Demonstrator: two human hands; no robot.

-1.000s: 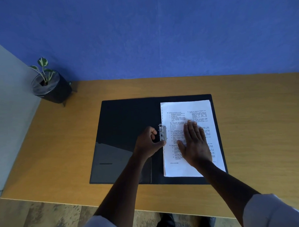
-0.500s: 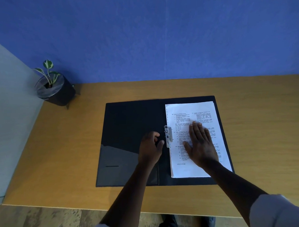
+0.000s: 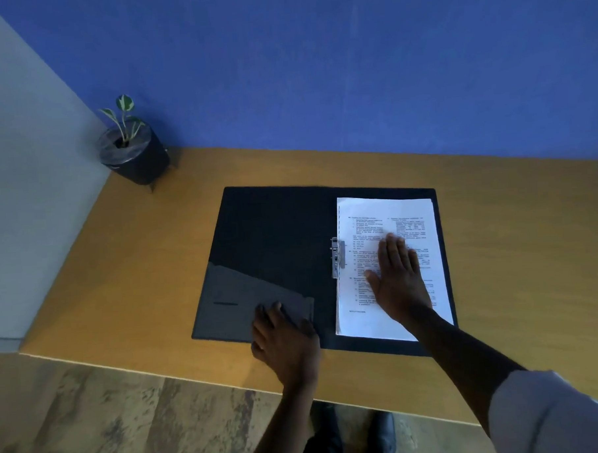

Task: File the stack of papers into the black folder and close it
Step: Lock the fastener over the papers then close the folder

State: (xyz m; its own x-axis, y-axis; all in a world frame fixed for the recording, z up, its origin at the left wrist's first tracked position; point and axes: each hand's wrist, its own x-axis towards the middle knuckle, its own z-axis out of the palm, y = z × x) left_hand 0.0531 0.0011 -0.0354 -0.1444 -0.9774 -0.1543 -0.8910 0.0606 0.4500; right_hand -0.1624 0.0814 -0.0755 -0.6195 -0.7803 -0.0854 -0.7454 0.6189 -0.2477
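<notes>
The black folder (image 3: 271, 241) lies open flat on the wooden desk. A stack of white printed papers (image 3: 386, 222) rests on its right half, its left edge under the metal clip (image 3: 337, 257) at the spine. My right hand (image 3: 399, 280) presses flat on the papers, fingers spread. My left hand (image 3: 285, 336) sits at the front edge of the folder's left cover, fingers on the inner pocket (image 3: 239, 304), holding nothing that I can see.
A small potted plant (image 3: 130, 151) in a black pot stands at the desk's back left corner. A blue wall runs behind the desk, a grey panel on the left. The desk's front edge (image 3: 160, 374) is near my left hand, floor below.
My left hand has left the metal clip and moved down and left to the front edge of the left cover. My right hand stays flat on the papers. My view shifted.
</notes>
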